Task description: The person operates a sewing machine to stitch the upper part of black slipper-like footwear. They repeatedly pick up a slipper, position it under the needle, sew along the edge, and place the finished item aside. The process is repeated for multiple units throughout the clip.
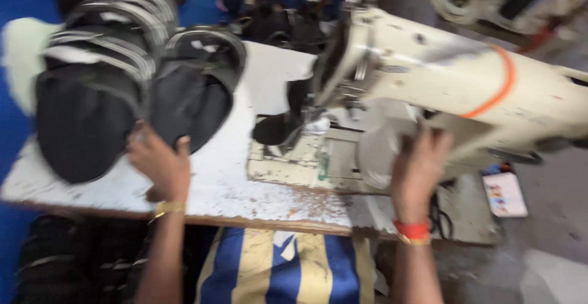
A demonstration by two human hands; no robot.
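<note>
On the worn white table (pixel 214 187) in front of you, your left hand (pixel 160 163) rests against the near edge of a stack of black shoe uppers (pixel 92 108), fingers bent and pressed onto the dark material; the blur hides whether they pinch it or only lie on it. The stack sits on the left part of the tabletop, well apart from the needle, with grey-white trimmed pieces fanned along its top. A second dark bundle (pixel 196 96) lies just beside it, touching your fingertips.

Your right hand (pixel 419 169) is up at the cream sewing machine (pixel 441 90), fingers spread apart against the round wheel at its underside, wrapped around nothing that shows. A black piece (pixel 275 126) sits under the needle area on the machine bed.

These uppers look soft and floppy, light singly but loose as a pile, so they are likely to slide off one another if you pull from the top. Judging by the shape, the firmer trimmed rim is the better place to take hold, with your thumb above and fingers beneath. A small printed card (pixel 503 194) lies at the far right.
</note>
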